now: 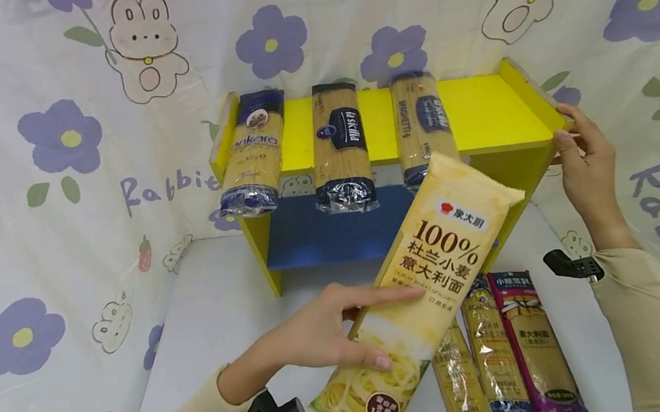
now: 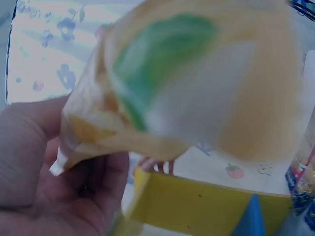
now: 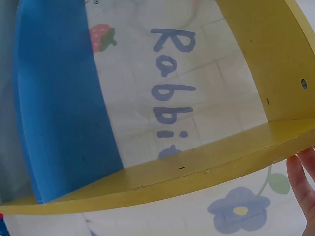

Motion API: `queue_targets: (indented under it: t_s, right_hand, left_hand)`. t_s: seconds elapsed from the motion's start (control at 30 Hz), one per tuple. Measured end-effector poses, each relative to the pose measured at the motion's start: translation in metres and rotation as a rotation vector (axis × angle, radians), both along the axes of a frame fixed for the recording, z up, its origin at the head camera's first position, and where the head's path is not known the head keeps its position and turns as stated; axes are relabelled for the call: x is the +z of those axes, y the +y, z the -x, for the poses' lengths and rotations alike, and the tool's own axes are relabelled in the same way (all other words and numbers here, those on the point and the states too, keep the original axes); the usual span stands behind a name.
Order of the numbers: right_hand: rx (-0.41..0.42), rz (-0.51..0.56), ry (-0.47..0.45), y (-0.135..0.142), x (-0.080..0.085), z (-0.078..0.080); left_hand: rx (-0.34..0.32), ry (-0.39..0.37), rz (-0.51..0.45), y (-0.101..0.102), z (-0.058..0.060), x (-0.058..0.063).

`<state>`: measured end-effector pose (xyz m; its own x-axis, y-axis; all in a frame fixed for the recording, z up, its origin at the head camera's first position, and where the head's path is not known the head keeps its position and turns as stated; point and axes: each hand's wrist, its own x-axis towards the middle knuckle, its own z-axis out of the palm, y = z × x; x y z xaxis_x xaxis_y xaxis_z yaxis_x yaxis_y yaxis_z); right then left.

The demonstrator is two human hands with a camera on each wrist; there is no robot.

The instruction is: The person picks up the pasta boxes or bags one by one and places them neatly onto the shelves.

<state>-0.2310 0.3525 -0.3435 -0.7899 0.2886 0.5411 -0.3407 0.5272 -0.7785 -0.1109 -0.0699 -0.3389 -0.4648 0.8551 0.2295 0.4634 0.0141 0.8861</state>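
Note:
My left hand point(image 1: 332, 328) holds a pale yellow spaghetti pack point(image 1: 435, 249) tilted in front of the shelf, thumb and index finger across its printed face. In the left wrist view the pack point(image 2: 197, 88) fills most of the picture, its crimped end by the fingers. The right hand point(image 1: 589, 171) grips the top front corner of the yellow shelf point(image 1: 482, 112) on its right side. From the right wrist, only some fingers point(image 3: 300, 179) show at the shelf's yellow edge. Three spaghetti packs, a blue-topped one point(image 1: 253, 150) and two dark-labelled ones point(image 1: 340, 155) point(image 1: 421, 114), lie along the top board, ends overhanging its front.
A blue lower board point(image 1: 332, 229) spans the shelf beneath the top. On the white table point(image 1: 209, 310) at the front right lie more pasta packs, one purple-edged point(image 1: 537, 345) and one yellow point(image 1: 495, 349). Behind hangs a cloth point(image 1: 323, 7) printed with rabbits and flowers.

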Motion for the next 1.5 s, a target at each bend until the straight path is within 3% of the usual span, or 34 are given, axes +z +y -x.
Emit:
queue_targets:
  t_s: [0.17,0.37,0.67,0.8,1.03,1.1,1.27,1.5]
  right_hand:
    - [-0.019,0.001,-0.026,0.005,-0.002,0.004]
    - [-0.055,-0.015,-0.073,0.01,-0.008,0.007]
    - [-0.068,-0.028,-0.052,0.015,-0.012,0.01]
    - [-0.06,-0.021,-0.033,0.014,-0.013,0.01]
    - [-0.032,0.02,-0.037,0.004,-0.002,-0.001]
    - [-0.027,0.038,-0.041,0.001,0.001,-0.004]
    - [-0.012,0.073,-0.044,-0.002,0.006,-0.004]
    - [-0.016,0.065,-0.064,-0.002,0.003,0.001]
  left_hand:
    - [0.032,-0.076,-0.075,0.018,0.017,0.036]
    - [0.07,-0.085,-0.15,0.044,0.043,0.077]
    - [0.17,-0.249,-0.24,0.088,0.085,0.121]
    - [0.246,-0.311,-0.217,0.111,0.11,0.13]
    - [0.428,-0.292,-0.033,0.151,0.154,0.131]
    - [0.457,-0.336,0.006,0.163,0.162,0.131]
    - [0.523,-0.425,0.036,0.192,0.178,0.136]
    - [0.526,-0.414,0.124,0.221,0.187,0.139]
